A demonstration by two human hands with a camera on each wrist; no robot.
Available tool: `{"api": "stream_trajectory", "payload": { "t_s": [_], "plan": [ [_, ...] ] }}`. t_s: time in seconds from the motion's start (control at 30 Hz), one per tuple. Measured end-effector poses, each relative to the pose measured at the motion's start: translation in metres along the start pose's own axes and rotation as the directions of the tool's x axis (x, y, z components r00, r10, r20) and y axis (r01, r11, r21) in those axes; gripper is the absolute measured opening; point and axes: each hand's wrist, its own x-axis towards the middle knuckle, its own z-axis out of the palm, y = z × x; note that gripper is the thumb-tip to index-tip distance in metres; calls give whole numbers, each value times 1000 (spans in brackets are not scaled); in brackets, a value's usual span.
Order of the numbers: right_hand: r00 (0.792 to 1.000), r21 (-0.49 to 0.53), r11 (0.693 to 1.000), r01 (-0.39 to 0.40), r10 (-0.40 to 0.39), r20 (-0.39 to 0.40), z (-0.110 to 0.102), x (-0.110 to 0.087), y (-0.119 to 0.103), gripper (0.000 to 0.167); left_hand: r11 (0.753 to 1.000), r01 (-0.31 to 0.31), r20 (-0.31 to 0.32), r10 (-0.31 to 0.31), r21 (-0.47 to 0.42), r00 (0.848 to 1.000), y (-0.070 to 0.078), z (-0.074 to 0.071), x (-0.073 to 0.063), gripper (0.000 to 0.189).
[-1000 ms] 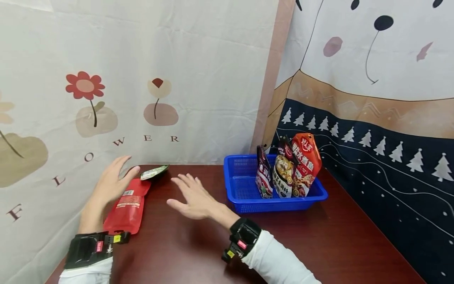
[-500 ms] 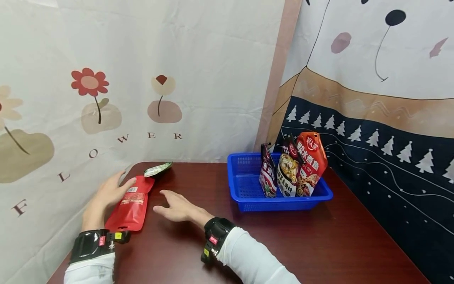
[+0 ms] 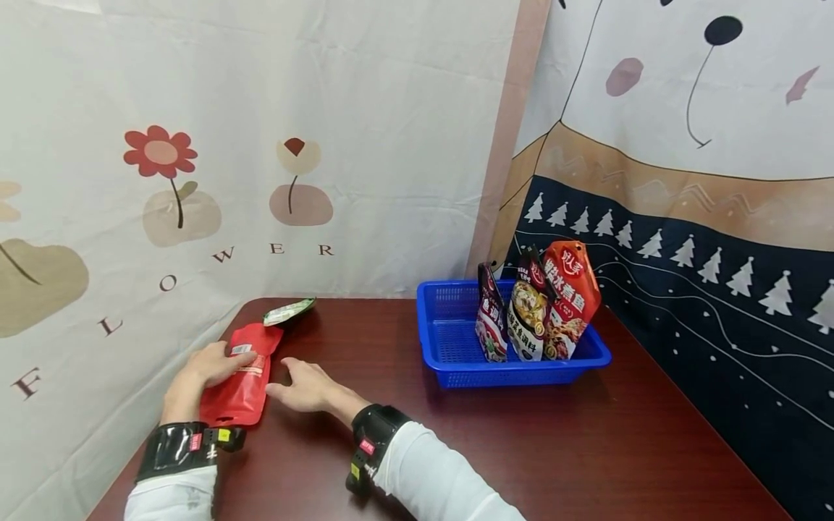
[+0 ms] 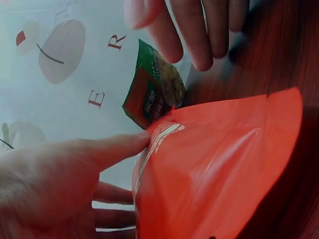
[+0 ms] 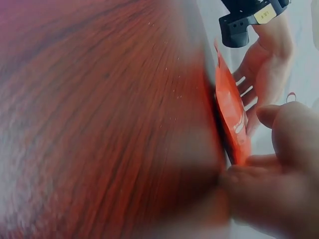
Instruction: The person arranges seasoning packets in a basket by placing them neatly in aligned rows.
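A red stand-up pouch [image 3: 237, 391] lies on the left part of the table, its back label partly covered. My left hand [image 3: 211, 367] holds its left side, the thumb across the top face and the fingers beyond the edge. In the left wrist view, the thumb [image 4: 114, 149] touches the pouch [image 4: 209, 159] while the other fingers pass behind it. My right hand [image 3: 313, 387] is just off the pouch's right edge, thumb and fingers apart, holding nothing. A green packet [image 3: 289, 312] lies beyond the pouch's far end, also seen in the left wrist view.
A blue plastic basket [image 3: 449, 376] stands at the right on the dark red table [image 3: 521, 449]. Inside it, several seasoning pouches [image 3: 528, 318] stand upright toward the right. Printed cloth [image 3: 391, 145] hangs behind and along both sides.
My left hand has come down onto the red pouch, whose left edge has shifted slightly right. My right hand has moved left and lower, toward the pouch. The basket stays put.
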Motion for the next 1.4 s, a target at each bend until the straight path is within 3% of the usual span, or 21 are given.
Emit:
{"api": "stream_trajectory", "payload": {
  "t_s": [0.07, 0.13, 0.27, 0.37, 0.47, 0.57, 0.67, 0.83, 1.0, 1.23, 1.4],
  "plan": [
    [1000, 34, 999, -15, 16, -16, 1, 1, -2, 68, 999, 15, 11, -14, -38, 1000, 28, -10, -23, 97],
    [999, 95, 995, -30, 34, -38, 0, 0, -5, 65, 997, 9, 21, -7, -76, 1000, 41, -15, -34, 85],
    [991, 235, 969, -77, 101, -89, 0, 0, -9, 59, 984, 32, 30, -27, -173, 999, 49, -14, -39, 61],
    [979, 304, 945, -121, 165, -121, -1, -1, -8, 58, 958, 79, 58, -66, -275, 996, 50, -10, -37, 57],
    [961, 366, 916, -165, 232, -148, -1, -1, -3, 54, 922, 116, 99, -85, -369, 991, 53, -7, -35, 61],
    [944, 446, 873, -197, 292, -154, -2, -1, 1, 46, 897, 126, 139, -73, -423, 988, 57, -4, -33, 80],
    [933, 522, 826, -215, 331, -139, -3, -2, 6, 38, 893, 113, 165, -45, -435, 985, 62, -2, -31, 102],
    [931, 579, 786, -219, 346, -117, -10, -8, 15, 37, 891, 80, 188, 7, -448, 982, 71, 5, -28, 106],
    [936, 579, 792, -193, 326, -134, -21, -19, 32, 40, 876, 49, 184, 45, -480, 982, 88, 13, -26, 98],
    [939, 468, 873, -137, 264, -219, -40, -38, 56, 48, 853, -20, 148, 114, -522, 982, 119, 28, -23, 84],
    [938, 422, 902, -89, 219, -270, -55, -51, 65, 54, 828, -70, 111, 157, -556, 981, 141, 31, -26, 83]
  ]
}}
